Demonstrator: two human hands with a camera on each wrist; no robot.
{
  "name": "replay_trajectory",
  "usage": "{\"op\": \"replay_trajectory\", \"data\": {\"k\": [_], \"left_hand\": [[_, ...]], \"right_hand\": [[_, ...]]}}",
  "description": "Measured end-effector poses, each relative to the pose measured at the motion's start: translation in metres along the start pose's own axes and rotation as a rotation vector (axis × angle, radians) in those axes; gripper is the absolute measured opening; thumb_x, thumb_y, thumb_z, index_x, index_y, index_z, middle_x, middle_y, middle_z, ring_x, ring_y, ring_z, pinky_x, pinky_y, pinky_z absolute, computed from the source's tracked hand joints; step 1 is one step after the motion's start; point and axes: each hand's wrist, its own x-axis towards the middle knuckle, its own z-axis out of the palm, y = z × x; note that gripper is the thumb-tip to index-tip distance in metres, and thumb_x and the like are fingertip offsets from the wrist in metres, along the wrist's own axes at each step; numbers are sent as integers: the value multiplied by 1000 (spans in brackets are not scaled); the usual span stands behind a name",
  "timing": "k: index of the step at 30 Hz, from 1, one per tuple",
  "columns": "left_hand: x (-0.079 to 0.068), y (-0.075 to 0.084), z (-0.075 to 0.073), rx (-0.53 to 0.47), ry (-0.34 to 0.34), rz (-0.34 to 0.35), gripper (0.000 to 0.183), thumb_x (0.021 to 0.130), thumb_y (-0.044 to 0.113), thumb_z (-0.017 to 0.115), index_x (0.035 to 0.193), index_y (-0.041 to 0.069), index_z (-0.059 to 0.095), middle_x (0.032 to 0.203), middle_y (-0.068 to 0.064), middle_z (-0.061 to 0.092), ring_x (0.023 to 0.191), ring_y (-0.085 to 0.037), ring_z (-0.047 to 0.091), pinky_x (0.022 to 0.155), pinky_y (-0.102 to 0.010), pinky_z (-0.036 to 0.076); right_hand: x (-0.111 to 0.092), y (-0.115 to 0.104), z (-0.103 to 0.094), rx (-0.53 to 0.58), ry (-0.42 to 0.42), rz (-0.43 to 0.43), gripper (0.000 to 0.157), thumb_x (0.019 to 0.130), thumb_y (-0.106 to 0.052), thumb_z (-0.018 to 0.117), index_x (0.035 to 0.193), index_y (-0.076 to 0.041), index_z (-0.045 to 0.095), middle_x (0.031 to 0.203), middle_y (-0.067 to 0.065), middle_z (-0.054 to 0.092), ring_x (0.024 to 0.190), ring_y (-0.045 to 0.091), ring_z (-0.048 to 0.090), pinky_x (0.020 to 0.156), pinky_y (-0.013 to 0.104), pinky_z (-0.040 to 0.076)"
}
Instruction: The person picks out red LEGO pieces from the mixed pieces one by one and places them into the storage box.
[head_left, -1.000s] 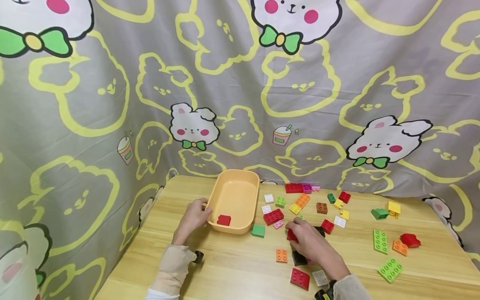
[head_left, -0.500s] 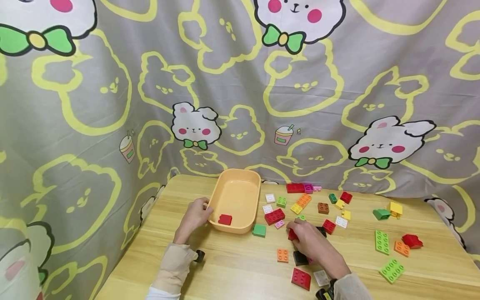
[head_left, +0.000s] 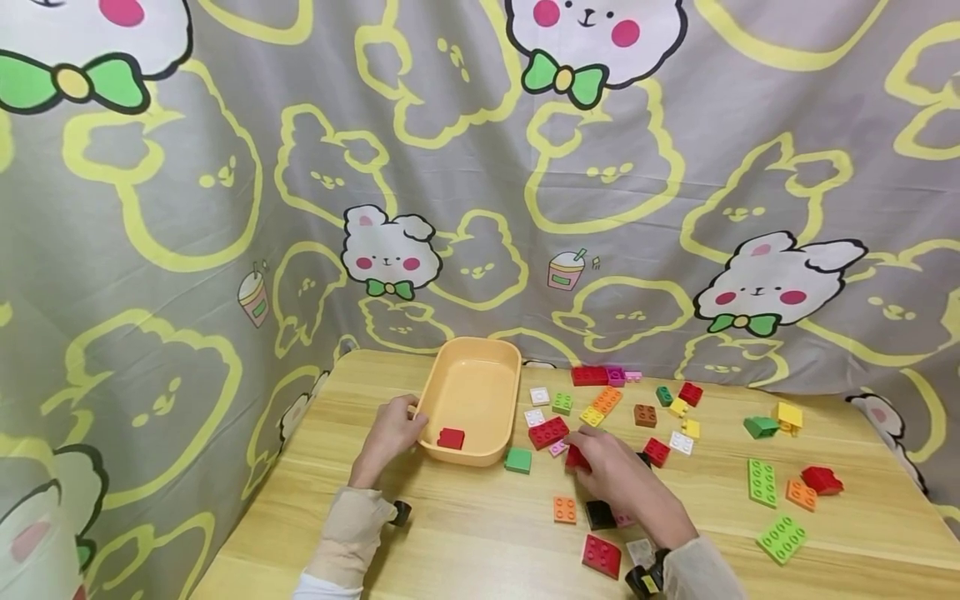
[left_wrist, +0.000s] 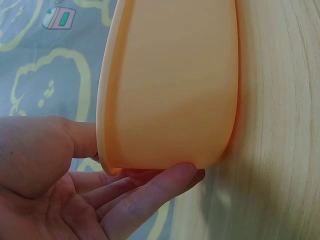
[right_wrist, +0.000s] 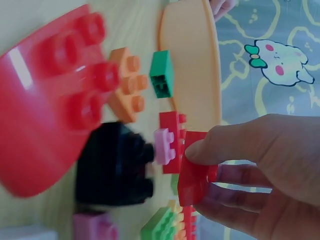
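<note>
i see a red brick (right_wrist: 192, 182) clamped in the grip of the right hand (head_left: 615, 471), between thumb and fingers, near a small pink brick (right_wrist: 161, 146). the left hand (head_left: 388, 432) has its grip clamped on the near-left corner of the tray (head_left: 480, 392), where a second red brick (head_left: 451, 438) lies. loose bricks (head_left: 762, 482) dot the desk (head_left: 480, 533).

Grey cartoon-print curtain (head_left: 480, 175) behind pale wooden table (head_left: 480, 537).
</note>
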Motion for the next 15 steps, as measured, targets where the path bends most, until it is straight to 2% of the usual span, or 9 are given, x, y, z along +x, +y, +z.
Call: {"op": "replay_trajectory", "data": {"k": [5,11,15], "left_hand": [[1,-3,2,-9,3,2,33,92,3,55,121,-9,64,82,-16,73,54,-27,67,46,-29,52],[2,-1,3,-20,11,3,30,92,3,54,118,-8,64,76,-15,72,53,-27,67,45,-28,49],[3,1,4,-16,11,14,29,93,3,54,118,-9,64,72,-14,70,53,-26,66,45,-27,48]], "right_hand": [[7,-9,-5,2,48,-60,28,85,-9,82,112,-4,74,95,0,65,78,11,57,69,30,56],[16,-21,-10,-7,81,-84,31,85,-9,82,115,-5,73,108,8,69,93,20,65,83,38,59],[24,-31,-13,-29,130,-144,32,84,-9,83,114,-2,73,108,10,69,94,23,66,84,40,59]]}}
